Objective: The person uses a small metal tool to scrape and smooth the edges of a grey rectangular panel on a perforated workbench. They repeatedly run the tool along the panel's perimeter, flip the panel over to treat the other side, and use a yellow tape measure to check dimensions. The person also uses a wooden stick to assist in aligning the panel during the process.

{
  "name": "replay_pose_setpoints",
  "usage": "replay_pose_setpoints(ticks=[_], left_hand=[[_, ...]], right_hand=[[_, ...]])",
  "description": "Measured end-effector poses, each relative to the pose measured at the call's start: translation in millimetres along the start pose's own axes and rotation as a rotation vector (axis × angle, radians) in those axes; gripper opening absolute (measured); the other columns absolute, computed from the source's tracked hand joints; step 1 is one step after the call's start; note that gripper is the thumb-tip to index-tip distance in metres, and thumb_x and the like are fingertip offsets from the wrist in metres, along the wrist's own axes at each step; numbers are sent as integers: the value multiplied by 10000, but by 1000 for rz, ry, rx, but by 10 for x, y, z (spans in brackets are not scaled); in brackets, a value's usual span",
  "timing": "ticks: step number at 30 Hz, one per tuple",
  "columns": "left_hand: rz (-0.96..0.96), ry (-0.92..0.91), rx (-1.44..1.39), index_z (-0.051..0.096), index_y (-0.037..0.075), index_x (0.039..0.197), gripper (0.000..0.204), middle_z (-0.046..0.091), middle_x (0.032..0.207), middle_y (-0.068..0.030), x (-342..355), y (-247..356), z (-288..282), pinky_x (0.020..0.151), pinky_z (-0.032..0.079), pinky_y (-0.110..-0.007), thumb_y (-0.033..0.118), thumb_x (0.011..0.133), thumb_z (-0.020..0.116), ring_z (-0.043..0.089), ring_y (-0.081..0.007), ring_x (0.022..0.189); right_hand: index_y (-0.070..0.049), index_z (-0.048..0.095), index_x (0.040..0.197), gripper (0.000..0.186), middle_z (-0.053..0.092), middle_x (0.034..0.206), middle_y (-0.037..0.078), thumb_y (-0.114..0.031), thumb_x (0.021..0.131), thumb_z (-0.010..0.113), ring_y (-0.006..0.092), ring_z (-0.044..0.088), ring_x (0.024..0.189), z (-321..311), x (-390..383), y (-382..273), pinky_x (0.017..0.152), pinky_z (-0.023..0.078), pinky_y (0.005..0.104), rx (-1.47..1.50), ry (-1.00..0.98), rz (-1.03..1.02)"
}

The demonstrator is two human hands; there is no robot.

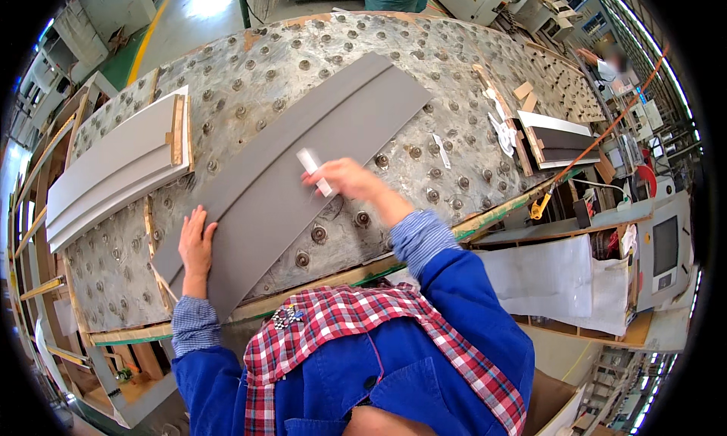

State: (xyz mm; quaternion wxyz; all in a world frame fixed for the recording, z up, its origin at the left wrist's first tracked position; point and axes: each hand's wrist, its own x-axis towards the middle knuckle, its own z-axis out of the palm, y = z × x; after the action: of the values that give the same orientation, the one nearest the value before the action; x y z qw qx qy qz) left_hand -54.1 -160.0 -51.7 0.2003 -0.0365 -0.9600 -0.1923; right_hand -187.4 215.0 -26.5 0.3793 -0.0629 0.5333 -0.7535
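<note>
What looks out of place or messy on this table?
A crumpled white scrap beside the panel stack on the right, and a loose white strip left of the scrap: both could be stray litter. The long grey panel shows no obvious damage.

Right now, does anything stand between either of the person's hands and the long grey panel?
Nothing visible at the left hand, which rests on the grey panel. At the right hand, only the blurred white piece it holds over the panel; contact is unclear.
</note>
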Motion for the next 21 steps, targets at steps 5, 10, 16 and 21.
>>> replay_pose_setpoints(ticks=[5, 10, 16, 21], left_hand=[[-40, -37, 4, 591, 34, 1191, 366, 578, 1287, -94, -316, -407, -472, 1064, 377, -400, 229, 884, 638, 520, -276, 1224], [-66, -113, 96, 535, 35, 1257, 427, 507, 1368, -111, -450, -547, -917, 1077, 359, -404, 232, 889, 622, 471, -300, 1265], [-84, -111, 266, 435, 66, 1367, 672, 378, 1470, -111, -427, -582, -940, 1122, 262, -431, 373, 820, 676, 341, -313, 1355], [-367, -193, 444, 382, 81, 1407, 934, 343, 1468, -136, -291, -494, -830, 1141, 185, -438, 606, 699, 693, 275, -326, 1375]], right_hand=[[7, 679, 923, 165, 664, 873, 78, -127, 842, 627, 145, 591, 773, -1961, -317, -281, 645, 449, 271, 45, 1069, -409], [-62, 704, 810, 167, 608, 713, -7, -208, 861, 640, 71, 503, 601, -1941, -173, -604, 554, 384, 247, -580, 1120, -410], [-38, 707, 868, 257, 679, 876, 98, -274, 788, 647, 211, 618, 828, -2069, 277, -557, 753, 451, 327, -781, 973, -289], [-80, 706, 984, 272, 694, 852, 65, -280, 820, 620, 151, 606, 796, -2163, 7, -301, 744, 451, 294, -1001, 1003, -263]])
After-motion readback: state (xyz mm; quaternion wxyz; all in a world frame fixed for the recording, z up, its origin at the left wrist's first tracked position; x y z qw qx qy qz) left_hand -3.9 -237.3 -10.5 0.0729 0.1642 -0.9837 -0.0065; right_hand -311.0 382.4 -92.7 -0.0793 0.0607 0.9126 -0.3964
